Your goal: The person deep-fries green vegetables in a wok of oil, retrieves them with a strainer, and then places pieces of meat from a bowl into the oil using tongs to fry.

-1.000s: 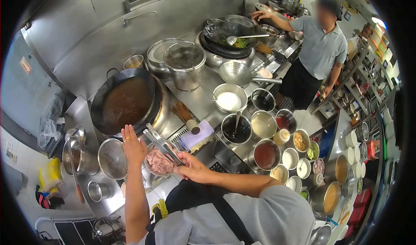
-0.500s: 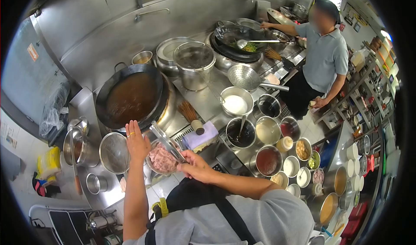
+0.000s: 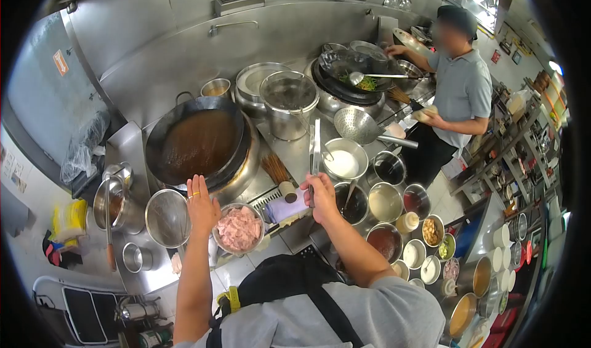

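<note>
Fingers (image 3: 198, 188) on the L hand (image 3: 204, 214) are extending straight to 12 o'clock, close together, w/ nothing visible in them. A mesh strainer (image 3: 167, 219) is sitting at that hand's 9, the wok (image 3: 196, 145) of brown liquid at its 12. Pink meat (image 3: 239, 226) is filling a round bowl (image 3: 263, 231) at its approx. 4; can't tell if hand & bowl are touching. Further R, a lilac cloth (image 3: 288, 209) is lying near the R hand (image 3: 321, 195), at approx. 9. That hand's fingers are pinching metal tongs (image 3: 317, 142), which are pointing to 12, w/ no visible load, well apart from the meat. A bowl of white stuff (image 3: 342, 163) is standing at its 1.

Step in hand is prob. just holding tongs up, not yet working the meat. Using them on it would be calling for a turn down to approx. 8 o'clock, L fingers keeping clear of the tips & wok rim.
</note>
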The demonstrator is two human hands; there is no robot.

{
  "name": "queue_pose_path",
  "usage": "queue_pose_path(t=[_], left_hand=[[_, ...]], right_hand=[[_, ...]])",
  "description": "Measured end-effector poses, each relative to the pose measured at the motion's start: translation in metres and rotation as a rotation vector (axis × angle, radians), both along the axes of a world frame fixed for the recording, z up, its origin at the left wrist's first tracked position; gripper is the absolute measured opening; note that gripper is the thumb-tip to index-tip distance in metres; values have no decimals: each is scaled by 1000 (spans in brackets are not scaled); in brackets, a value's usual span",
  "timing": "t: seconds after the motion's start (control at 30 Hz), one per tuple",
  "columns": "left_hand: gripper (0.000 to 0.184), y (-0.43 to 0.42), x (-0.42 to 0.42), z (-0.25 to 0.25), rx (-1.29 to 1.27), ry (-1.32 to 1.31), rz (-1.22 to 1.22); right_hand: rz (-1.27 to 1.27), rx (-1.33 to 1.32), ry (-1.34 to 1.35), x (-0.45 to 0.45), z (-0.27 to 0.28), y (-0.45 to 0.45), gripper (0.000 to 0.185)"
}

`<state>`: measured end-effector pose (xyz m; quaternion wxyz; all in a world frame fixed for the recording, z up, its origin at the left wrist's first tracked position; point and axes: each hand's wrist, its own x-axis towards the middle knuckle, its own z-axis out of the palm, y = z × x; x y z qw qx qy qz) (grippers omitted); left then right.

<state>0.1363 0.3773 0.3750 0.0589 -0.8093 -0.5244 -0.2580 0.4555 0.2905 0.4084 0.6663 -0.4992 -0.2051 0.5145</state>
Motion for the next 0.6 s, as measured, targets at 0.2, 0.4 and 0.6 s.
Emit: queue_pose_path(t=[0.2,0.4,0.6], left_hand=[[77,0,4,1,-20,-6,24],[78,1,3,-4,1,-2,15],[78,0,4,0,1,-2,14]], right_hand=[[14,36,-28,-2,-12,-11,24],[50,29,-65,1,-6,-18,29],[68,49,-86,-2,-6,-22,32]])
